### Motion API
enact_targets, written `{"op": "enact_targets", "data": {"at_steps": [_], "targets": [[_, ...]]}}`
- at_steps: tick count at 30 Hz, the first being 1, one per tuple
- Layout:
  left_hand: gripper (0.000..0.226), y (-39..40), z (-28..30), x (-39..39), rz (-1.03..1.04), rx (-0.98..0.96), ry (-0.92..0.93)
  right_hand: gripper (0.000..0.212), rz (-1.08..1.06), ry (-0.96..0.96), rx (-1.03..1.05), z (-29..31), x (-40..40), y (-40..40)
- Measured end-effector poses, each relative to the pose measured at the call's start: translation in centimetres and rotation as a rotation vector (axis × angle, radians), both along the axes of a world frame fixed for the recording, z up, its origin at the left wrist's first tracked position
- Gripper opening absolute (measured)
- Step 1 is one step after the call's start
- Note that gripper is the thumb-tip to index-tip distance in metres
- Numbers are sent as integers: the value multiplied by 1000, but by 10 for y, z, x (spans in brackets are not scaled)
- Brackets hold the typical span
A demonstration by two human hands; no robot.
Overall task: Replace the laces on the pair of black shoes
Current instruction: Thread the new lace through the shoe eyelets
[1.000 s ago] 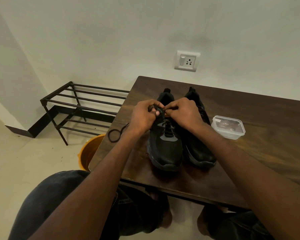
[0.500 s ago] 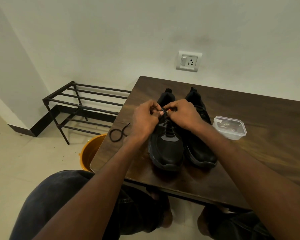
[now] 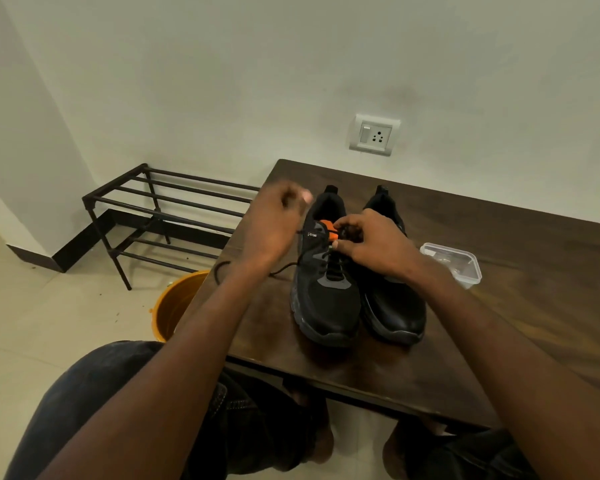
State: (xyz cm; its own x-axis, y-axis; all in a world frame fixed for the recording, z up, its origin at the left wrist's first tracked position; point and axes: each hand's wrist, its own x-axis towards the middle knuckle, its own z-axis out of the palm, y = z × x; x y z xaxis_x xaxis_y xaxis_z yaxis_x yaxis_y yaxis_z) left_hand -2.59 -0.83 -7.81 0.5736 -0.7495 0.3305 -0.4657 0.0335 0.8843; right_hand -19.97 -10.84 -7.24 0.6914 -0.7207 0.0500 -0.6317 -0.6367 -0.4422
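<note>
Pinching lace [image 3: 312, 255] at left shoe [image 3: 326, 292] top eyelets, right hand [image 3: 374, 247]; left hand [image 3: 278, 223] beside, blurred, grip unclear. Lace limp, thin — take near tip.

A dark wooden surface [image 3: 520, 271] is standing against a plain pale wall [image 3: 257, 81], with a white switch-and-socket plate [image 3: 374, 134] sitting just above its far edge. A black metal rack [image 3: 160, 216] is standing on the light tiled floor [image 3: 49, 323] beside the surface's left edge, an orange bucket [image 3: 177, 306] sitting near its front left corner.

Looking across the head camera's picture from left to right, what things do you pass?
Metal rack → orange bucket → left hand → left shoe → right shoe → plastic box. The wall socket sits above the shoes, so I leave it out of the order.
</note>
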Motion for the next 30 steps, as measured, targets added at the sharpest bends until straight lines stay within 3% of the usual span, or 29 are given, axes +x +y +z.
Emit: {"op": "enact_targets", "data": {"at_steps": [2,4,6,8,10,12,14,16,18,20,26,30], "targets": [[10,-4,-23,-9,-19,175,-162,50,-2,14,-20,2,0,5],[3,-6,-36,-15,-40,222,-141,57,-2,26,-45,3,0,9],[10,-7,-36,-15,0,216,-112,59,4,26,-47,3,0,11],[13,-6,-19,-14,-6,76,76,57,-4,25,-38,4,-1,11],[12,-1,5,-10,-43,-152,384,57,-10,27,-38,6,-2,11],[12,3,18,-4,-9,-282,491,55,-14,21,-38,7,-2,12],[5,2,12,-1,53,-216,297,53,-17,15,-35,6,-2,13],[7,0,-6,-3,56,-9,-14,53,-19,20,-40,8,-2,16],[7,-5,-25,-7,3,173,-197,56,-22,30,-50,8,-1,16],[11,-7,-34,-10,-9,207,-231,59,-28,37,-51,7,-2,15],[20,-9,-16,-4,43,34,148,57,-41,39,-43,8,1,15],[6,-3,-20,5,46,110,-79,53,-25,-55,-244,2,4,28]]}}
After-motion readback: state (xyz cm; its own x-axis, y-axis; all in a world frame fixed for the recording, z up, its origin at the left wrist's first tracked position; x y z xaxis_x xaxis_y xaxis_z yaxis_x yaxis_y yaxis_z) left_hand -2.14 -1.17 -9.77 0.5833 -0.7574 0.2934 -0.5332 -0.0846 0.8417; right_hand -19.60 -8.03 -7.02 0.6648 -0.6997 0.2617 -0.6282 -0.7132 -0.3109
